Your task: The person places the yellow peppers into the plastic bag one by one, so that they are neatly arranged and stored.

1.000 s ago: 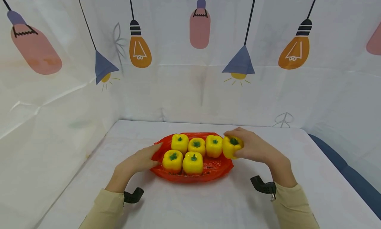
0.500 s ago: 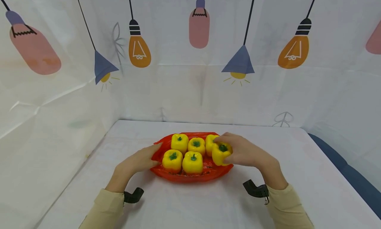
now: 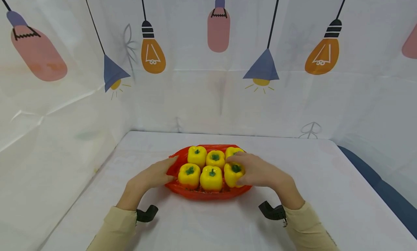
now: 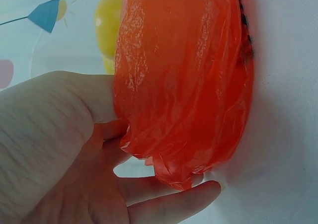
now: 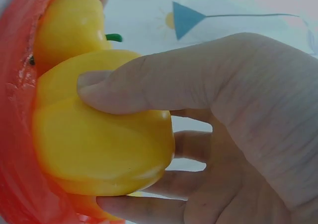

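Observation:
In the head view, a red plastic bag [image 3: 202, 196], opened wide, lies on the table with several yellow bell peppers [image 3: 211, 179] standing in two rows in it. My left hand [image 3: 153, 175] grips the bag's left end; the left wrist view shows the thumb over the bag's edge [image 4: 184, 85] and the fingers beneath. My right hand [image 3: 258, 170] holds a yellow bell pepper [image 5: 99, 134] at the right of the front row, thumb on its near side and fingers around the far side. The right hand partly covers the pepper behind [image 3: 232, 150].
A white-covered table [image 3: 208, 225] carries the bag. Behind it hangs a white sheet [image 3: 195, 99] printed with lamps and bulbs. A dark blue chair-like shape [image 3: 361, 167] stands past the table's right edge. Each wrist wears a black strap mount [image 3: 147, 214].
My right hand has carried its bell pepper left and toward me, from the bag's right edge down into the front row. My left hand has stayed at the bag's left end.

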Available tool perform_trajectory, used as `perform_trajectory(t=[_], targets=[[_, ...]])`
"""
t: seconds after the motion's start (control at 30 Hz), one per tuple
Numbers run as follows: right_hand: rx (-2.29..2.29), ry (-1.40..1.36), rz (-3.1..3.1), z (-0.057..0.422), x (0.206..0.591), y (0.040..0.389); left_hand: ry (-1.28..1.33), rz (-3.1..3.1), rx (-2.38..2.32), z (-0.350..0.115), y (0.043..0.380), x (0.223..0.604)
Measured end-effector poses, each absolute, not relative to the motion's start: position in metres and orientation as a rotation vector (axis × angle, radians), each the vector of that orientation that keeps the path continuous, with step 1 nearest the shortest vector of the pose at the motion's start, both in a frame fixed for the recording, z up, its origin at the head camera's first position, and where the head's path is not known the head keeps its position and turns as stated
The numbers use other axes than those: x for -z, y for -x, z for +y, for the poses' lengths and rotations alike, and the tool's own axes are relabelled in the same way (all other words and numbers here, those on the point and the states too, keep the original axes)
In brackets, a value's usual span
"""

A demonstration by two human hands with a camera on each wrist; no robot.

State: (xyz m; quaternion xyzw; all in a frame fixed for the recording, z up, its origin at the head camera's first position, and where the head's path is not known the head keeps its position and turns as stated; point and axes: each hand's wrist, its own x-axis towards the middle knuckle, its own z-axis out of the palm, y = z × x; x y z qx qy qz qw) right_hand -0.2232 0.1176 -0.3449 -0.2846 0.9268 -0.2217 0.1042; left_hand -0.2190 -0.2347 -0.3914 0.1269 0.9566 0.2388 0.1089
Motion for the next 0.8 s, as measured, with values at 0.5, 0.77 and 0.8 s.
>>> perform_trajectory(t=[0.5, 0.77, 0.8], targets=[[0.512, 0.658, 2.759, 0.103, 0.360, 0.222, -0.372, 2.814, -0.704, -0.233, 0.220, 0.392], [0.469, 0.605, 2.749, 0.103, 0.359, 0.220, -0.374, 2.818, -0.679, -0.233, 0.219, 0.391], [0.466, 0.600, 2.748, 0.102, 0.359, 0.220, -0.374, 2.819, -0.677, -0.233, 0.219, 0.391]])
